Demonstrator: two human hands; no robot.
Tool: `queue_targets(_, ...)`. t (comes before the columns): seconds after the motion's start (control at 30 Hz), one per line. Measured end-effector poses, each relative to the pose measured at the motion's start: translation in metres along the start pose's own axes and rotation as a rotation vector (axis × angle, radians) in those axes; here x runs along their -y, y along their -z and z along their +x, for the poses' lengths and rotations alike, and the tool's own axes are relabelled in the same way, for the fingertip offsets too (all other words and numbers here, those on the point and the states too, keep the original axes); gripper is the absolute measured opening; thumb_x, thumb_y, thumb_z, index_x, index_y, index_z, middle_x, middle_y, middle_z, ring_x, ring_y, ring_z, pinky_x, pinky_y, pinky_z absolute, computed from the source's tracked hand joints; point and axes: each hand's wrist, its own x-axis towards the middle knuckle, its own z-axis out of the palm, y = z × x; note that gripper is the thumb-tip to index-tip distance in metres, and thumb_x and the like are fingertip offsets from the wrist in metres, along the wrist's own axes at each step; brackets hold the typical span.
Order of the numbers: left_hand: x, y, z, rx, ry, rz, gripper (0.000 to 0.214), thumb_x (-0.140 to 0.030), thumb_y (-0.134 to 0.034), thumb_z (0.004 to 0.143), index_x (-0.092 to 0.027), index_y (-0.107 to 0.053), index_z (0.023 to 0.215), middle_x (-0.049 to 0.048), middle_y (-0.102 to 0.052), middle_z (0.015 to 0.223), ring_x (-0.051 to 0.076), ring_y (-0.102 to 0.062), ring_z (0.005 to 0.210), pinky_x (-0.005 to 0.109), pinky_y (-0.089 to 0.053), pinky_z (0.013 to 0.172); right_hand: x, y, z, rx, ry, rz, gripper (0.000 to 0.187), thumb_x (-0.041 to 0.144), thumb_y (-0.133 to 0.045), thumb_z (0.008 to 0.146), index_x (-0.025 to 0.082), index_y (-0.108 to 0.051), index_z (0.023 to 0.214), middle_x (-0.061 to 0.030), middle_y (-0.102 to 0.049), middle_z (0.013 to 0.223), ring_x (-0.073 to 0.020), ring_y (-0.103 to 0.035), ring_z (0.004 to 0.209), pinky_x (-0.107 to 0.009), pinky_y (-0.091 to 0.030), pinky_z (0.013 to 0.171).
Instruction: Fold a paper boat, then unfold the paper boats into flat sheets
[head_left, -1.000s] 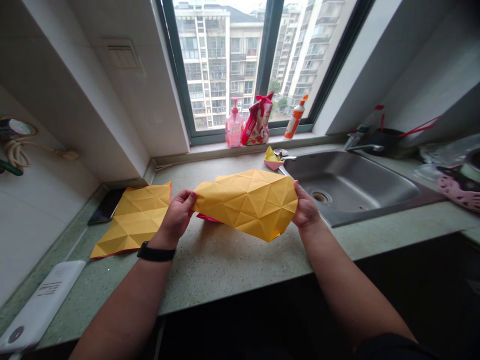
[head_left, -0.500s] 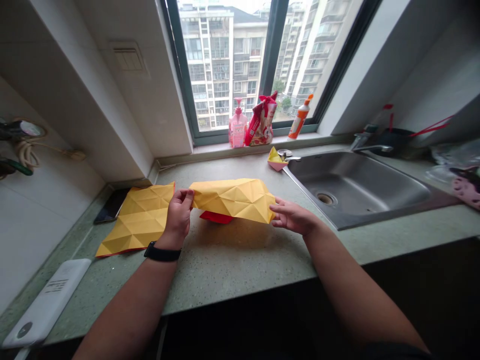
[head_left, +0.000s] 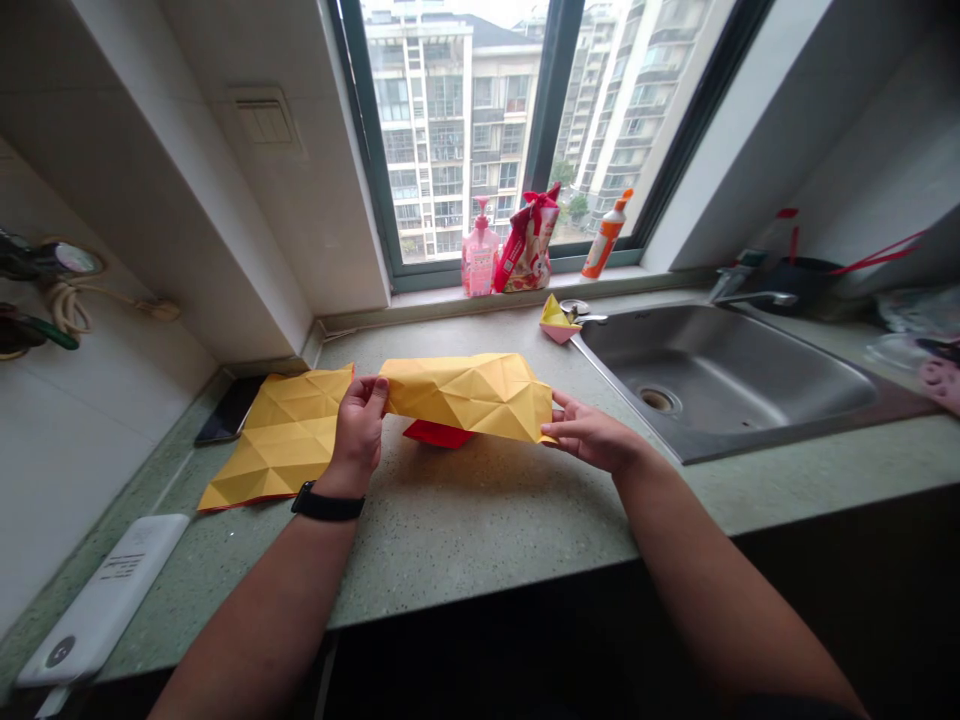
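A creased sheet of yellow paper spans the space between both hands, raised over the counter. My left hand pinches its left end between thumb and fingers. At the right end, my right hand has its fingers closed on the lower corner. Beneath the sheet a red paper piece shows in part; whether it joins the yellow sheet I cannot tell. Left of my left hand lies another creased yellow sheet with a red underside, its upper left part over a dark flat phone-like object.
A steel sink is set into the speckled counter at right. By its corner sits a small folded yellow and pink paper shape. A pink pump bottle, a red bag and an orange-white bottle stand on the sill. A white power bank lies front left.
The right fingers have closed on the sheet's lower right corner, which is now bent slightly outward. The left hand keeps its pinch. The whole view has shifted a little.
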Motion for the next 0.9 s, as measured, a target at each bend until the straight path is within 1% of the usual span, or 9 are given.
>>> queue_targets(0.17,-0.004,0.001,0.003,-0.014,-0.004,-0.019,0.036,-0.044,-0.092,0.079,-0.02,-0.066,0.087,-0.0008,-0.072,0.09,0.012,-0.067,0.085,0.024,-0.055,0.084,0.001,-0.003,-0.003,0.092,-0.013,-0.068,0.083,0.011,-0.092,0.074,0.031,-0.058,0.147,-0.0042,-0.083,0.107,-0.0167,-0.079,0.086,-0.021,-0.061,0.069)
queue_targets(0.23,-0.003,0.002,0.004,-0.021,0.006,-0.032,0.038,-0.045,-0.093,0.078,-0.02,-0.066,0.087,-0.001,-0.072,0.091,0.012,-0.067,0.086,0.024,-0.056,0.083,0.001,-0.004,-0.004,0.113,-0.006,-0.078,0.077,0.013,-0.094,0.074,0.027,-0.062,0.143,-0.0044,-0.083,0.103,-0.0154,-0.077,0.08,-0.021,-0.059,0.066)
queue_targets(0.33,-0.002,0.003,0.004,-0.036,0.038,-0.055,0.041,-0.046,-0.094,0.076,-0.021,-0.065,0.089,-0.0021,-0.071,0.09,0.012,-0.067,0.085,0.024,-0.056,0.081,0.001,-0.005,-0.004,0.125,0.053,-0.053,0.069,0.018,-0.098,0.069,0.025,-0.068,0.132,-0.0054,-0.083,0.107,-0.0145,-0.075,0.077,-0.021,-0.058,0.065)
queue_targets(0.57,0.002,0.003,0.003,-0.001,0.128,-0.123,0.045,-0.046,-0.096,0.075,-0.02,-0.063,0.091,-0.0027,-0.071,0.092,0.013,-0.068,0.086,0.027,-0.06,0.082,0.001,-0.003,-0.009,0.108,0.171,-0.013,0.066,0.027,-0.098,0.067,0.027,-0.072,0.128,-0.0072,-0.08,0.12,-0.0231,-0.077,0.1,-0.031,-0.062,0.082)
queue_targets(0.67,0.001,0.002,0.002,0.044,0.173,-0.171,0.039,-0.041,-0.094,0.079,-0.021,-0.064,0.093,-0.0021,-0.074,0.095,0.014,-0.071,0.089,0.028,-0.061,0.086,0.001,-0.005,-0.014,0.133,0.202,-0.059,0.069,0.033,-0.101,0.062,0.027,-0.074,0.125,-0.0089,-0.081,0.116,-0.0276,-0.077,0.101,-0.036,-0.061,0.086)
queue_targets(0.73,-0.002,0.002,0.001,0.074,0.205,-0.233,0.034,-0.038,-0.093,0.082,-0.021,-0.067,0.096,-0.001,-0.077,0.099,0.015,-0.074,0.095,0.029,-0.061,0.091,0.001,-0.003,-0.018,0.232,0.185,-0.116,0.068,0.042,-0.102,0.058,0.025,-0.076,0.119,-0.0075,-0.081,0.101,-0.0261,-0.076,0.089,-0.035,-0.06,0.078)
queue_targets(0.83,-0.014,0.002,0.001,0.129,0.247,-0.313,0.032,-0.042,-0.088,0.087,-0.022,-0.073,0.107,0.003,-0.08,0.113,0.019,-0.075,0.112,0.032,-0.06,0.101,0.002,0.009,-0.02,0.442,0.094,-0.234,0.074,0.067,-0.099,0.056,0.021,-0.077,0.108,-0.0046,-0.074,0.082,-0.0204,-0.069,0.072,-0.032,-0.056,0.068)
queue_targets(0.87,-0.019,0.002,0.001,0.157,0.264,-0.322,0.033,-0.045,-0.084,0.09,-0.021,-0.074,0.11,0.0049,-0.08,0.117,0.022,-0.073,0.119,0.034,-0.059,0.104,0.003,0.015,-0.018,0.443,0.067,-0.271,0.076,0.073,-0.095,0.058,0.019,-0.077,0.108,-0.0049,-0.073,0.082,-0.0202,-0.068,0.073,-0.032,-0.056,0.069)
queue_targets(0.9,-0.024,0.002,0.002,0.188,0.281,-0.321,0.036,-0.049,-0.081,0.092,-0.021,-0.075,0.112,0.0067,-0.08,0.12,0.025,-0.072,0.125,0.036,-0.059,0.106,0.003,0.022,-0.016,0.373,0.056,-0.301,0.075,0.076,-0.091,0.063,0.019,-0.076,0.109,-0.0052,-0.072,0.083,-0.0204,-0.068,0.075,-0.032,-0.056,0.07)
